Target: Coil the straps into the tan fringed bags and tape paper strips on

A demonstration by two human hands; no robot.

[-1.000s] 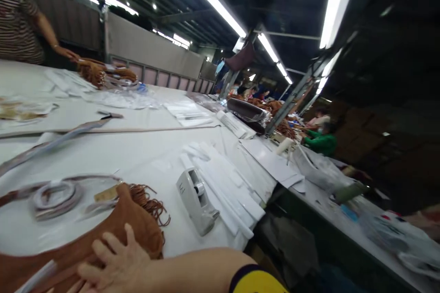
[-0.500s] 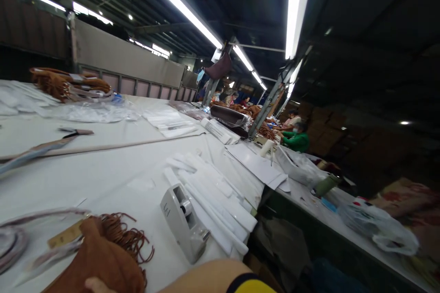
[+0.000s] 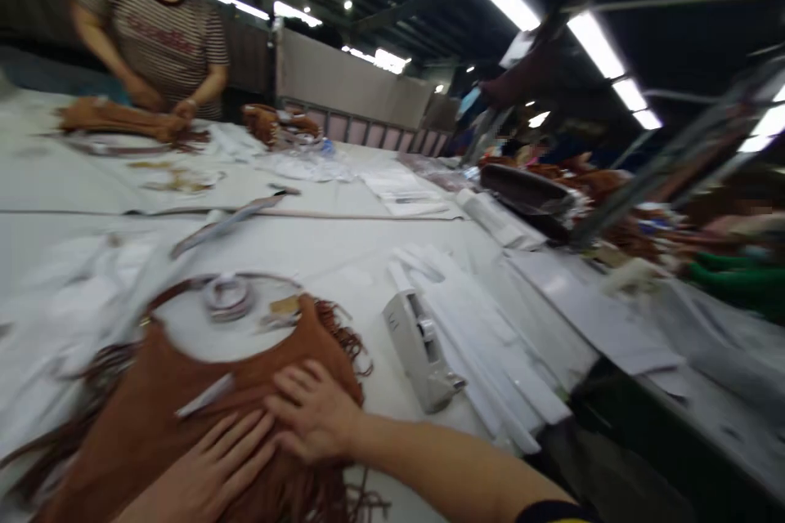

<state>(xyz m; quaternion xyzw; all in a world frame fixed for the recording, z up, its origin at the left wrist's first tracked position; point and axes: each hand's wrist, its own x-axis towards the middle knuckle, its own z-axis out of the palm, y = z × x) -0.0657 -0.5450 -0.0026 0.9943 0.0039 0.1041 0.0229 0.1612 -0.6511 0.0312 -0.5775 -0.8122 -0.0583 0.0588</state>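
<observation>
A brown fringed bag (image 3: 141, 392) lies flat on the white table in front of me, its strap curving away at the top. Both my hands rest on it. My left hand (image 3: 214, 462) is spread flat on its lower middle. My right hand (image 3: 316, 417) lies just beside it with fingers apart, pressing the bag's right part. A small white slip (image 3: 205, 395) sits on the bag above my left hand. At the bag's upper edge are a tan tag (image 3: 284, 305) and a wrapped coil (image 3: 227, 297), which looks like a strap.
A grey tape dispenser (image 3: 417, 351) stands right of the bag, beside stacked white foam sheets (image 3: 478, 335). Across the table a co-worker (image 3: 163, 41) handles another brown bag (image 3: 110, 118). White wrapping (image 3: 86, 286) lies at left. The table's edge drops off at lower right.
The view has swung left, bringing the co-worker and more of the bag into sight. Both my hands now lie on the bag; earlier only a few fingers showed at the bottom.
</observation>
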